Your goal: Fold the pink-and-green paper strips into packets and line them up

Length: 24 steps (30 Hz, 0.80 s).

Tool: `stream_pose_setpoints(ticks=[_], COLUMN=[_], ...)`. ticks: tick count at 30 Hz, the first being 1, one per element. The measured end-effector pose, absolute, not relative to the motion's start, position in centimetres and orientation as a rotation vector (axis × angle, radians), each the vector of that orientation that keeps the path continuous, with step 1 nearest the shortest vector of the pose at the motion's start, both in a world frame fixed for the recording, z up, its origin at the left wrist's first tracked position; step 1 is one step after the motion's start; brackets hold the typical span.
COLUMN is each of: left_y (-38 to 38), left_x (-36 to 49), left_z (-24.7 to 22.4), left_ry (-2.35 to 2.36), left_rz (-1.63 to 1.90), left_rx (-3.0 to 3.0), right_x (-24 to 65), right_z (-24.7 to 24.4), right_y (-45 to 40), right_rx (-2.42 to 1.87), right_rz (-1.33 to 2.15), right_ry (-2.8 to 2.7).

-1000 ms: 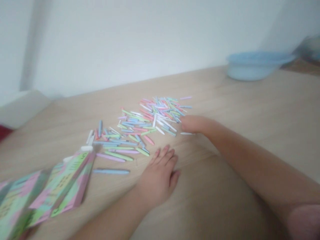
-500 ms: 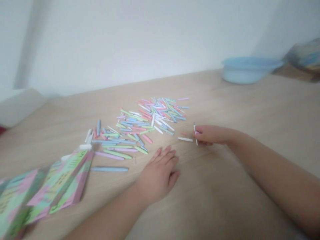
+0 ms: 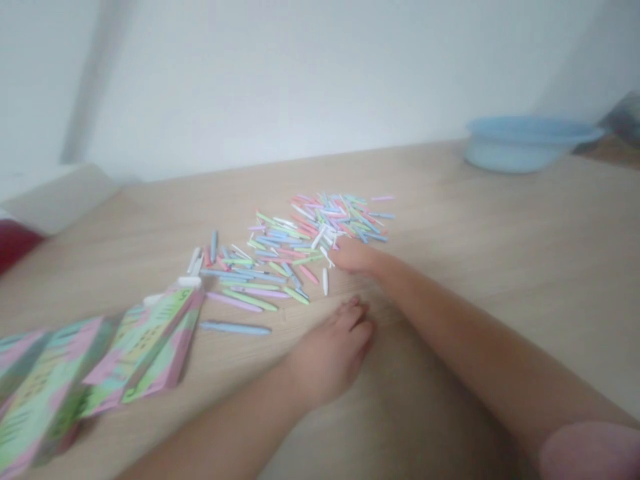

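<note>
Many slim pastel pens and pen parts [image 3: 280,253] lie scattered across the table. My right hand [image 3: 354,255] reaches into the right side of this spread, its bent fingers closed at a white pen part [image 3: 327,257]; its fingertips are partly hidden and blurred. Just below, a loose white pen part [image 3: 325,281] points towards me. Nearer to me, my left hand [image 3: 333,350] rests low over the table with its fingers curled together. Whatever is inside it, if anything, cannot be seen. A blue pen [image 3: 235,328] lies apart, left of that hand.
Several pastel-patterned boxes [image 3: 155,347] lie at the front left, with a white piece [image 3: 190,282] at one end. At the back right stands a light blue basin [image 3: 515,150]. A pale box [image 3: 60,193] and a red object [image 3: 17,243] are at the left edge.
My right hand has moved left from the bare table into the pens. My left hand's spread fingers have curled in. The white pen part once beside my right hand no longer shows there.
</note>
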State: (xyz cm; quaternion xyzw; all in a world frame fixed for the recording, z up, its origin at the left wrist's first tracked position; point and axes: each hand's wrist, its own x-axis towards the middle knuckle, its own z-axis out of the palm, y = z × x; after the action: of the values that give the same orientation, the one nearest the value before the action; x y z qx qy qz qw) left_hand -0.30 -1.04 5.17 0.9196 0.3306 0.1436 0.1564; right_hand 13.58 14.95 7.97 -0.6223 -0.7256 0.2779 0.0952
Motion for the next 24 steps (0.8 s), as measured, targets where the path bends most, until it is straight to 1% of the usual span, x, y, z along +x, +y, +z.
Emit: stream_pose_setpoints(ticks=[4, 7, 12, 15, 17, 20, 24], left_y=[-0.9, -0.8, -0.7, -0.8, -0.9, -1.0, -1.2], left_x=[-0.6, -0.7, -0.6, -0.5, -0.4, -0.6, -0.8], left_z=[4.5, 4.2, 4.1, 4.1, 4.3, 4.8, 5.7], left_ry=[0.975, 0.994, 1.022, 1.117, 1.194, 1.267, 1.197], left_rz=[0.452, 0.494, 0.533, 0.613, 0.688, 0.789, 0.725], left_rx=[2.596, 2.561, 2.545, 2.524, 2.497, 2.482, 2.536], right_x=[13.2, 14.6, 18.4, 20.4, 21.2, 21.3, 20.1], right_z=[7.1, 6.6, 5.7, 5.0, 4.6, 4.5, 5.2], right_y=[15.3, 13.7, 7.1, 2.6, 0.6, -0.8, -1.2], right_rx=[-1.78, -1.743, -1.667, -1.539, -1.487, -1.4, -1.209], right_rz=[0.889, 0.952, 1.078, 1.266, 1.245, 1.088, 0.977], right_ry=[-1.912, -1.751, -1.561, -1.416, -1.44, -1.655, -1.861])
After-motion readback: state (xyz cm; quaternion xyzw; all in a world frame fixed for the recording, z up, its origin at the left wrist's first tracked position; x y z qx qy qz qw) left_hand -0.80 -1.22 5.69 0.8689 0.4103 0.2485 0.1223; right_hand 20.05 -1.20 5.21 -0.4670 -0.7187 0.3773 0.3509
